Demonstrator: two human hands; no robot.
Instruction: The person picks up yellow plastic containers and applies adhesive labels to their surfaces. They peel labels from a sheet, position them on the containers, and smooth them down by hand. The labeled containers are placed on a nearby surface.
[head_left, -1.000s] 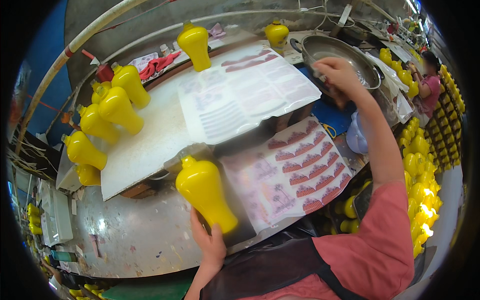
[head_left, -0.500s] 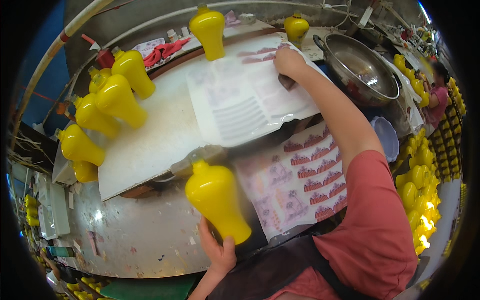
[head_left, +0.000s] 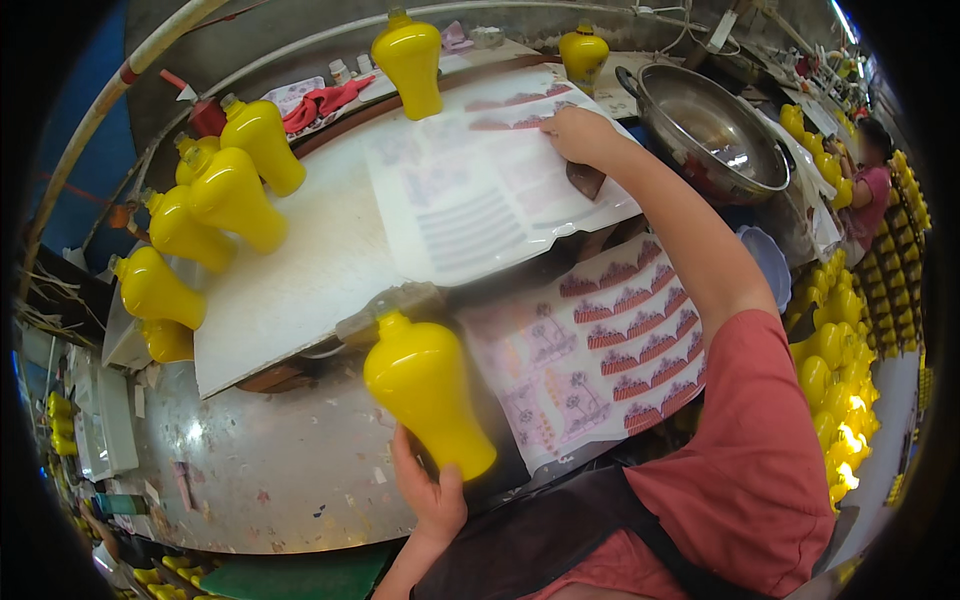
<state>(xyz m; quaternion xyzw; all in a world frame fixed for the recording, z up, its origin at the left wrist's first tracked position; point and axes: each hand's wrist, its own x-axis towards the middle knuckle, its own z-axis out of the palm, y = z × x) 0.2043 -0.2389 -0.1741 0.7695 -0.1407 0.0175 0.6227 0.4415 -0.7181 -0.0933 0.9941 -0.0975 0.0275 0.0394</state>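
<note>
My left hand (head_left: 432,490) is wrapped around the base of a glossy yellow bottle (head_left: 425,390), which leans with its neck pointing away from me. Over the white board, my right hand (head_left: 583,138) is closed, its fingertips at the end of a reddish-purple decal strip (head_left: 512,124) on a wet sheet (head_left: 455,190). A small dark brown flat piece, like a scraper (head_left: 584,181), sticks out from under that palm. Closer to me lies a second decal sheet (head_left: 560,350) with rows of reddish-purple border strips and pale flower motifs.
Several yellow bottles (head_left: 235,200) stand at the board's left; another bottle (head_left: 408,65) is at its far edge. A patterned yellow bottle (head_left: 583,55) stands near a large metal pan (head_left: 715,130). A red cloth (head_left: 325,103) lies behind. Another person (head_left: 872,190) works at far right.
My right hand has shifted slightly toward me and left along the decal strip, and more of the brown piece shows. My left hand still holds the bottle.
</note>
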